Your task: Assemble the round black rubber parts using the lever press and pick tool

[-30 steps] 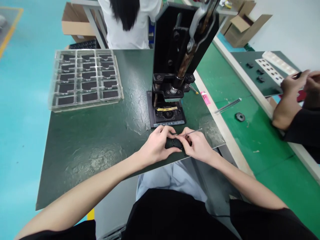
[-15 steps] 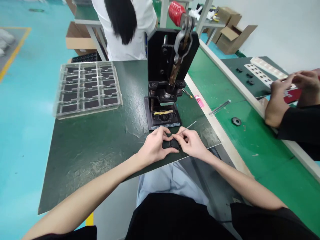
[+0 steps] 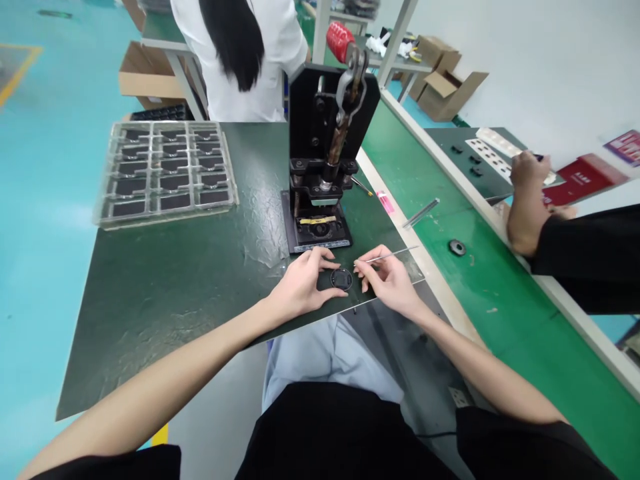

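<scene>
The left hand (image 3: 303, 283) has its thumb and fingers clamped on a round black part (image 3: 341, 279), thumb along the near side and fingertips along the far side. This part lies on the table (image 3: 200, 267), between the left fingertips and the right ones. The right hand (image 3: 390, 280) has thumb and forefinger pinched together on a thin rod (image 3: 400, 252); its short end pokes out just beside the part, apart from it, and its long end slants away to the right, past the knuckles. Straight beyond the left fingertips, near them, stands a black hand press (image 3: 305, 113) with a red handle (image 3: 340, 41) up top and a yellow strip (image 3: 317, 220) across its base. Well to the left of the left fingers and farther off sits a clear plastic tray (image 3: 231, 175) of dark pieces. Off to the right of the right fingers, a black ring (image 3: 452, 245) and a clear tube (image 3: 421, 213) lie on the green belt (image 3: 480, 287); farther beyond that, a co-worker's hand (image 3: 530, 170) is raised, its fingers too blurred to tell their state.
</scene>
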A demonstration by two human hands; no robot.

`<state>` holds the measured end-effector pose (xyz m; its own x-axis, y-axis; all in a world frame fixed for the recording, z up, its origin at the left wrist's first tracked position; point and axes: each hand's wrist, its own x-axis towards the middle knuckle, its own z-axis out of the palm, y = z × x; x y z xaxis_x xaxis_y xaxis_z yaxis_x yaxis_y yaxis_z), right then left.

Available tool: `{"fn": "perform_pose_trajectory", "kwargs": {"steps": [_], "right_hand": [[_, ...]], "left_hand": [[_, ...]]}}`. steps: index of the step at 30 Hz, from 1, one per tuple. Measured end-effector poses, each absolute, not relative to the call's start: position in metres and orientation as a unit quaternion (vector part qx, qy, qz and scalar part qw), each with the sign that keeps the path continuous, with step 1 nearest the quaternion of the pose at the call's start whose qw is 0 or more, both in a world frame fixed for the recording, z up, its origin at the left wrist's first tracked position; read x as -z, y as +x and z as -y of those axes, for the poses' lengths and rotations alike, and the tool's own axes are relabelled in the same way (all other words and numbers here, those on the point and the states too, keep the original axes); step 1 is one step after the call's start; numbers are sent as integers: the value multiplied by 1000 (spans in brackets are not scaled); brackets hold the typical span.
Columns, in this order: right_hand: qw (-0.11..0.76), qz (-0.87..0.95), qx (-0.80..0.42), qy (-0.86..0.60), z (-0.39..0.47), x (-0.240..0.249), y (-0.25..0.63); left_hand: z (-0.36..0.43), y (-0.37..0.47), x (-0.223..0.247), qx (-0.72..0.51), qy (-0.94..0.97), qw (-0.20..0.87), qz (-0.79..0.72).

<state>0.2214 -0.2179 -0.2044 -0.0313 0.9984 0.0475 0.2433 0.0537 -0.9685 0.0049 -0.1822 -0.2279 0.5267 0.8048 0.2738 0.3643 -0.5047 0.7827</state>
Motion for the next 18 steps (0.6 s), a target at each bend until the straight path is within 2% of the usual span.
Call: {"fn": "perform_pose_trajectory", "kwargs": {"steps": [4,7,11,18], "right_hand": [[362,623,-457,-522,208,203,219],[333,651,-439,-523,205,200,220],[338,675,-380,-534,207,199,217],[383,644,-397,-531,211,203,216]], "left_hand": [[183,4,226,-325,805,353,-349],[184,3,225,-319,807,357,-347],[185,3,225,-318,809,354,-345],[189,5,221,-311,813,360,-335]]}}
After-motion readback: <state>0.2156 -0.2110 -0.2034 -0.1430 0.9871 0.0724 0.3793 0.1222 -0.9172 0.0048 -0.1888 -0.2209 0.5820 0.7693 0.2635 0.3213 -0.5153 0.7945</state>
